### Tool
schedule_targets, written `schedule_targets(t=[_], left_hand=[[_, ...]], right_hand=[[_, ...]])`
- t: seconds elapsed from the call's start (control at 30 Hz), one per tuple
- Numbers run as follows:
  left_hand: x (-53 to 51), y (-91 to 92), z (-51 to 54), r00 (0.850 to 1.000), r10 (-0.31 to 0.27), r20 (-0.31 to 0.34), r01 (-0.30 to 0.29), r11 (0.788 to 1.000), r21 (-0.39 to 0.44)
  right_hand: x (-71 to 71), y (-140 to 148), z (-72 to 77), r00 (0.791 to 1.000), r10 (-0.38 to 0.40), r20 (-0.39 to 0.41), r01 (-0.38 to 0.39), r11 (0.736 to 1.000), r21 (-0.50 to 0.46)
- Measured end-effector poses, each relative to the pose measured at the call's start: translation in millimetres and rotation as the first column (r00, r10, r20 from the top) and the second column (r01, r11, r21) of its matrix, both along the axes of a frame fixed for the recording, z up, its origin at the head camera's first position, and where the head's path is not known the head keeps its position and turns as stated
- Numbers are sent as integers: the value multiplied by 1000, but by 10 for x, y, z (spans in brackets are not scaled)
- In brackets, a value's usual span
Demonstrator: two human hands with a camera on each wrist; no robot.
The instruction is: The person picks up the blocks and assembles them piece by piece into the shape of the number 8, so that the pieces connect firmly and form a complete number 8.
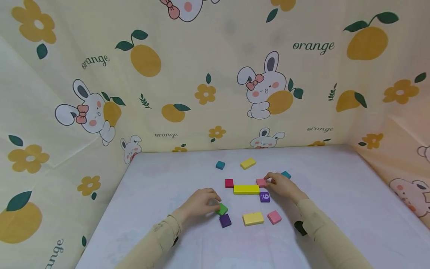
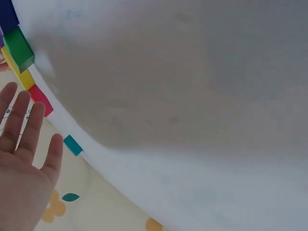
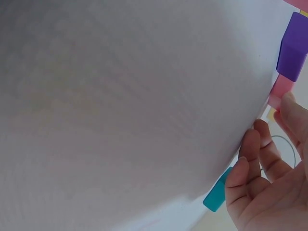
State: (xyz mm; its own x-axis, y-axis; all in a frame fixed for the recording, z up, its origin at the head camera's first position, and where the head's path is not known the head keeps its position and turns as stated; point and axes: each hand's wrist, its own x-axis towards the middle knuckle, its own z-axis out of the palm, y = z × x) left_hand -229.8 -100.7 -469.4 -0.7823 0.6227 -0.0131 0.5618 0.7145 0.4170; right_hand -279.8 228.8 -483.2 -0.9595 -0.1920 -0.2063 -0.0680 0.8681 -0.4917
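Observation:
My left hand [image 1: 200, 203] is beside a green block [image 1: 222, 209], its thumb at the block's left edge; the left wrist view shows this hand [image 2: 26, 163] with fingers extended. With thumb and index finger my right hand [image 1: 283, 185] pinches a pink block [image 1: 260, 182], seen too in the right wrist view at the thumb of that hand [image 3: 272, 178]. That block sits at the upper right corner of a long bright yellow block [image 1: 246, 189]. A red block [image 1: 229, 183] is at its upper left corner, and a purple block [image 1: 264, 197] marked with a numeral at its lower right.
Nearer lie a dark purple block [image 1: 225, 220] touching or close to the green one, a pale yellow block [image 1: 253, 219] and another pink block [image 1: 274, 217]. Farther back are a teal block [image 1: 220, 165] and a yellow block [image 1: 248, 163]. Another teal block [image 1: 286, 175] lies behind my right hand.

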Motion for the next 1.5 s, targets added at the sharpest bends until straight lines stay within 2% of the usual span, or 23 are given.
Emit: schedule_targets(t=[0.23,0.63,0.83,1.0,1.17,1.4,1.5], left_hand=[[14,-53,-47,999,-39,-24,39,999,-22],[4,-14,-121,1000,-25,-15,24,998,-54],[-14,11,-121,997,-20,-75,16,998,-58],[-38,72,-147,993,26,-119,-37,995,-93],[-56,160,-147,989,107,-99,-115,991,-73],[-126,260,-185,980,147,-138,-155,986,-55],[-147,304,-182,979,167,-120,-174,984,-45]], right_hand=[[16,-5,34,1000,-6,1,6,1000,1],[25,-2,37,1000,-9,15,9,1000,5],[24,0,34,1000,-12,14,12,1000,3],[12,-3,14,1000,-13,14,13,1000,-1],[6,-3,9,1000,-11,16,11,1000,-2],[2,1,15,1000,-9,19,9,1000,3],[2,2,11,1000,-9,20,9,1000,0]])
